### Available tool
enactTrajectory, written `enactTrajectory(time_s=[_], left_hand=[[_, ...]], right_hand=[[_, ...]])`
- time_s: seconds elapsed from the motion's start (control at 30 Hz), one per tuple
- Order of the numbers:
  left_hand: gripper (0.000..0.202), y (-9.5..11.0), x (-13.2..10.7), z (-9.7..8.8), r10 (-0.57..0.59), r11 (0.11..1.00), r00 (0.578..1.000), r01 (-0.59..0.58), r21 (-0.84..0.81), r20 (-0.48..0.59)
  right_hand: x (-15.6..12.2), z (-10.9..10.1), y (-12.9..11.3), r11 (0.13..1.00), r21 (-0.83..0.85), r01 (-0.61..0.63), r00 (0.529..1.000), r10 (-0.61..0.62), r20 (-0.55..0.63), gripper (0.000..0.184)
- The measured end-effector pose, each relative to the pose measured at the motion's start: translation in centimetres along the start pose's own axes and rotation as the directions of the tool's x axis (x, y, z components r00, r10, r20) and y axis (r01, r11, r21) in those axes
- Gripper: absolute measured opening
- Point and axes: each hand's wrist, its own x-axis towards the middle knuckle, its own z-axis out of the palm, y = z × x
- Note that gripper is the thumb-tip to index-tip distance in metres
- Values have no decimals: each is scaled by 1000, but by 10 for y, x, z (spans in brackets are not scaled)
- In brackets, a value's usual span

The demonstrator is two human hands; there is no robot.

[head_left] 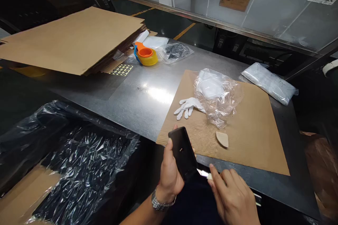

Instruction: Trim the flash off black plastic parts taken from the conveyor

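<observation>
My left hand (169, 174) grips a flat black rectangular part (182, 153) near the table's front edge, with a metal watch on its wrist. My right hand (233, 197) is closed on a small knife (204, 173) whose blade touches the lower edge of the black part. Just beyond them a brown cardboard sheet (250, 137) lies on the steel table (142, 95). On the sheet are a white glove (188, 107), a crumpled clear plastic bag (218, 95) and a small beige wedge (222, 139).
A box lined with black plastic (79, 168) stands at lower left. A stack of flat cardboard (74, 38), a yellow-orange tape dispenser (146, 55), a sticker sheet (121, 70) and bagged dark items (174, 51) lie at the back. A clear bag pack (269, 82) lies at right.
</observation>
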Motion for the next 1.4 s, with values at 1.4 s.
enactTrajectory(time_s=[1.4], left_hand=[[44, -2, 13, -1, -92, 995, 992, 94, -19, 87]], right_hand=[[-6, 32, 4, -230, 474, -850, 516, -181, 837, 52]])
